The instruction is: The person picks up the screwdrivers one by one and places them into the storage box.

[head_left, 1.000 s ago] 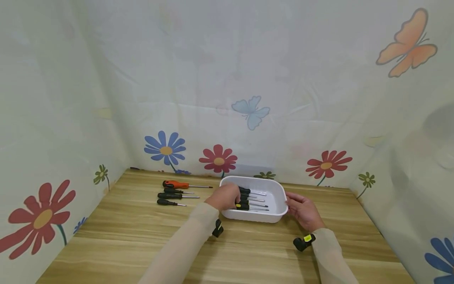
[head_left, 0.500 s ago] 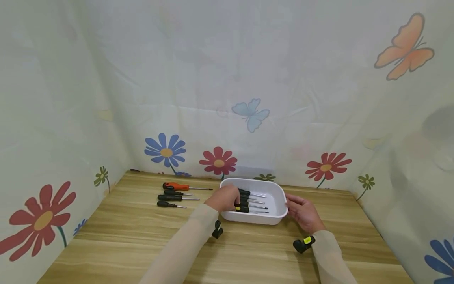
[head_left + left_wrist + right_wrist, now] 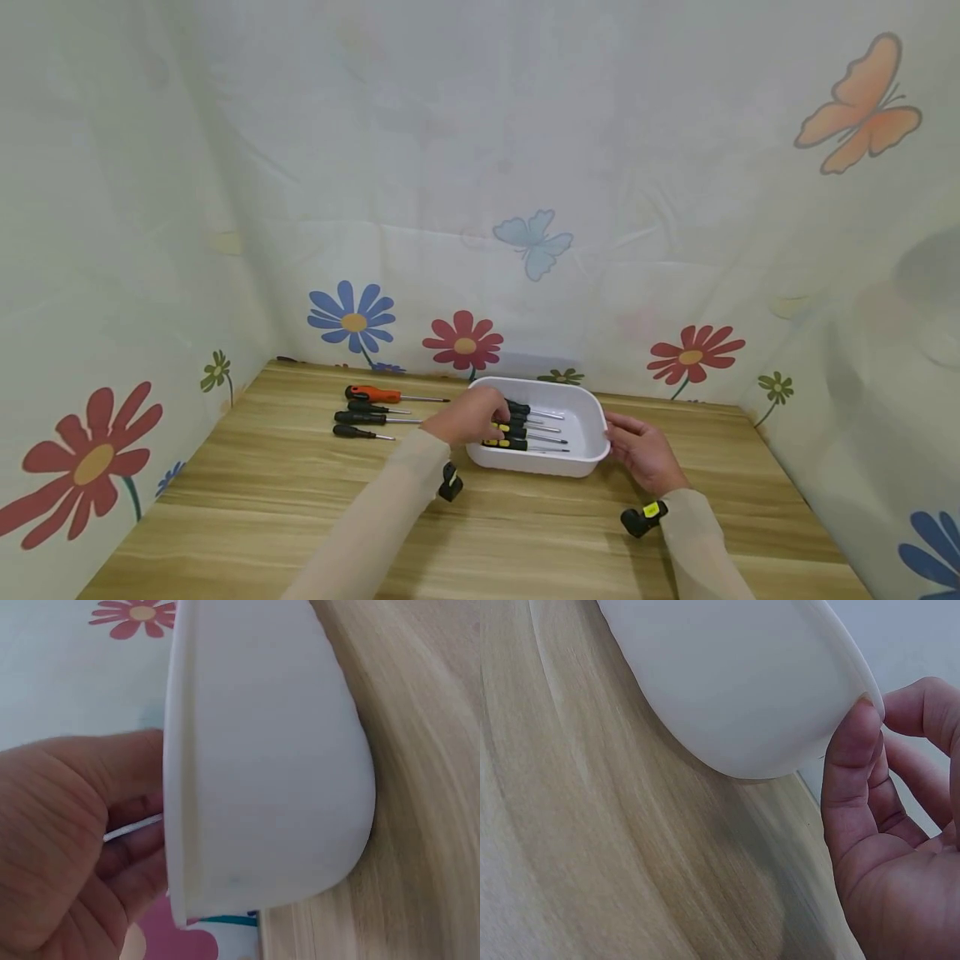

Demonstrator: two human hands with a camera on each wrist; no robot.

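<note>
A white plastic tray [image 3: 545, 465] holds several screwdrivers side by side, their shafts pointing right. My left hand [image 3: 474, 417] reaches over the tray's left end, fingers bent down at the black handles. Two handles with yellow ends, one a front screwdriver [image 3: 510, 445], show beside it. In the left wrist view, its fingertips are hidden behind the tray wall [image 3: 270, 750], and a thin pale rod [image 3: 131, 828] shows among the fingers; I cannot tell whether they grip it. My right hand [image 3: 642, 451] pinches the tray's right rim between thumb and fingers, clearly seen in the right wrist view.
Left of the tray, several screwdrivers lie on the wooden table [image 3: 285, 483]: an orange-handled screwdriver [image 3: 375, 394] at the back and black-handled ones, such as the front screwdriver [image 3: 360, 432]. A flower-patterned curtain [image 3: 390, 250] stands behind and along both sides.
My left hand has shifted slightly left and lifted a little, uncovering the yellow ends of the front handles. My right hand has stayed on the rim, and the tray has hardly moved.
</note>
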